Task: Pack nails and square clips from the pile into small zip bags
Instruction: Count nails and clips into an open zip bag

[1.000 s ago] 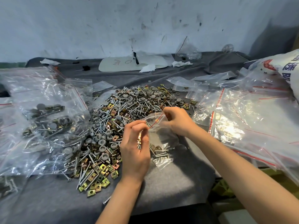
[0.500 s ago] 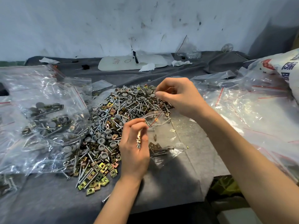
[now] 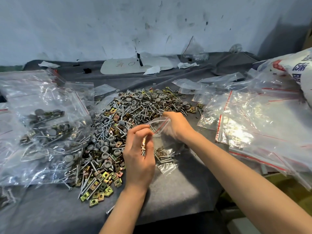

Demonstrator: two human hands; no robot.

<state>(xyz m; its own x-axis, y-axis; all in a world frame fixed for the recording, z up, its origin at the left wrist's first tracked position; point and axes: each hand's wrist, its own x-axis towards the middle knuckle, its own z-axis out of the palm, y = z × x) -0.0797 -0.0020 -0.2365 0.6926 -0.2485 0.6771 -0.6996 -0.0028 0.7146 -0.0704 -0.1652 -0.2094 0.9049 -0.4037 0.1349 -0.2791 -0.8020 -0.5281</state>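
A big pile of nails, grey caps and brass-coloured square clips (image 3: 118, 132) lies on the grey cloth in the middle. A small clear zip bag (image 3: 164, 149) with a red seal line rests just right of the pile, with a few nails and clips inside it. My left hand (image 3: 139, 156) pinches the bag's near mouth edge and also holds a few small metal pieces between its fingers. My right hand (image 3: 177, 125) is at the far side of the bag's mouth, its fingers curled over the opening.
Filled zip bags (image 3: 45, 129) are heaped on the left. A stack of empty zip bags (image 3: 253, 125) covers the right side, with a white printed sack (image 3: 297, 68) behind it. A white board (image 3: 135, 65) and paper scraps lie near the wall. The cloth's front edge (image 3: 168, 215) is close to me.
My right hand had reached up to the far part of the pile and has come back down to the bag's mouth. The left hand stayed on the bag.
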